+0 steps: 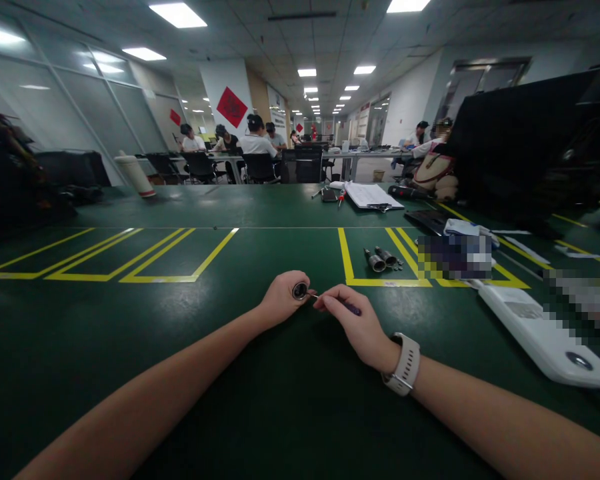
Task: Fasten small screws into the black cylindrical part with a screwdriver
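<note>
A small round part (299,291), its open end toward the camera, sits in the curled fingers of a worker's left hand (281,301) above a green table (190,373). From the side comes a screwdriver (353,309), pinched in the right hand (356,325), its thin shaft pointing at the part's edge beside the left thumb; whether the tip touches metal or stops short is too small to tell.

The risk lies right there. With the part held in the air and no support beneath it, a hard push could make the tip skid off the curved rim and jab the thumb. A loose left grip could let the part twist, or drop it onto the table; anything small inside might spill and roll.

Ahead and to the right, two metal cups (378,262) lie on their sides by a few tiny pieces (399,265) within a yellow tape outline (347,261). Round and unpenned, they could be scattered by a knock from the right forearm, which wears a pale watch (404,364).

Farther out rest a clipboard (373,196) and a red-handled tool (341,198); beyond the table, other people sit at desks.
</note>
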The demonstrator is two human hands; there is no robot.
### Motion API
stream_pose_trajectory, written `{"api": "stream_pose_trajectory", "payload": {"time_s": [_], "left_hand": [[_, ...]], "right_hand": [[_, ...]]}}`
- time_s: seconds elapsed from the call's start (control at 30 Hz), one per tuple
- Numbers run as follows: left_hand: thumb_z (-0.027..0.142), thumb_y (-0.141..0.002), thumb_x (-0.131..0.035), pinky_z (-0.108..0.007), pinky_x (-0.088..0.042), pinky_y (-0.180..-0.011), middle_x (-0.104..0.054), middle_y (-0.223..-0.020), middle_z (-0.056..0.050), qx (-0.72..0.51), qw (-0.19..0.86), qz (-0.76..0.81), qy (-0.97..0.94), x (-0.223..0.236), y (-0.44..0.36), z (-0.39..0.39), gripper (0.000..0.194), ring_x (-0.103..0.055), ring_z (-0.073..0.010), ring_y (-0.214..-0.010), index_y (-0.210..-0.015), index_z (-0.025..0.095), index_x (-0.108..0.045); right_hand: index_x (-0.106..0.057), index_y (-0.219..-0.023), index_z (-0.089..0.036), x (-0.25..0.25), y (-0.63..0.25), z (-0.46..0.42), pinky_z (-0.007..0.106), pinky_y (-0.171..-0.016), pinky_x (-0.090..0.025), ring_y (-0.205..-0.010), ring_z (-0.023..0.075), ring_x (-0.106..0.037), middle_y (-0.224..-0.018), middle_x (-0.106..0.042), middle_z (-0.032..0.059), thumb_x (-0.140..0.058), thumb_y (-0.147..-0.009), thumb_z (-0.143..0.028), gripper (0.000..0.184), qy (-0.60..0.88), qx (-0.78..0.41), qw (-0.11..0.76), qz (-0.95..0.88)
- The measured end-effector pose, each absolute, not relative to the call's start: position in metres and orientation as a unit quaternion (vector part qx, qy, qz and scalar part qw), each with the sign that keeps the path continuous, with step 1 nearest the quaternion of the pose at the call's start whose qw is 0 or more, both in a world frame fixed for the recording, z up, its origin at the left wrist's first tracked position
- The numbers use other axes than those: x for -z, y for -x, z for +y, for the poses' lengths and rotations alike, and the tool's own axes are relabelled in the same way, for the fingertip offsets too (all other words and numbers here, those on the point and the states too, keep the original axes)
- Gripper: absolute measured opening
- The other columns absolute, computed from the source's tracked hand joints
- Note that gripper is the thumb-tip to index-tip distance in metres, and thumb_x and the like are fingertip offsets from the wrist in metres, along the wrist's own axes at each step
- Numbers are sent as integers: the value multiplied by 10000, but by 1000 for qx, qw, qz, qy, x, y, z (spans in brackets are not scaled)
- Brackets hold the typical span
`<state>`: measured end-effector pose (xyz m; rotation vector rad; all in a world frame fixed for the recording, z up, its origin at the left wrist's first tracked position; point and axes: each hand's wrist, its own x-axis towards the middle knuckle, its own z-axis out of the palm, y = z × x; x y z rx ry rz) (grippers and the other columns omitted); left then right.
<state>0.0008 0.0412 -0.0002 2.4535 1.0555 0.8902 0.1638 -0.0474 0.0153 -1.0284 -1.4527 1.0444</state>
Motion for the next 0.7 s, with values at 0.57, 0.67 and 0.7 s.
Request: {"api": "stream_pose_trajectory", "payload": {"time_s": [0.57, 0.67, 0.7], "left_hand": [[153, -691, -564, -214, -385, -556, -531, -651, 21, -333, 204, 363, -846, 3, 2, 42, 51, -497, -104, -608, -666, 148, -519], [124, -676, -557, -220, -387, -566, -539, -650, 22, -321, 181, 368, -854, 3, 2, 41, 57, -506, -110, -617, -650, 154, -517], [117, -673, -555, -222, -386, -567, -539, -649, 22, -317, 177, 367, -857, 2, 2, 41, 60, -506, -111, -619, -647, 155, -517]], "right_hand": [[-625, -825, -196, -14, -162, -51, 321, -708, -410, -777, 173, -552, -777, -601, 17, -509, -827, -279, 143, 430, -413, 524, -608], [-621, -773, -191, -19, -162, -54, 310, -667, -406, -724, 164, -536, -769, -592, 15, -519, -814, -263, 132, 444, -399, 499, -628], [-626, -768, -191, -20, -162, -54, 308, -664, -405, -715, 162, -533, -767, -593, 14, -523, -811, -262, 132, 444, -404, 495, -628]]}}
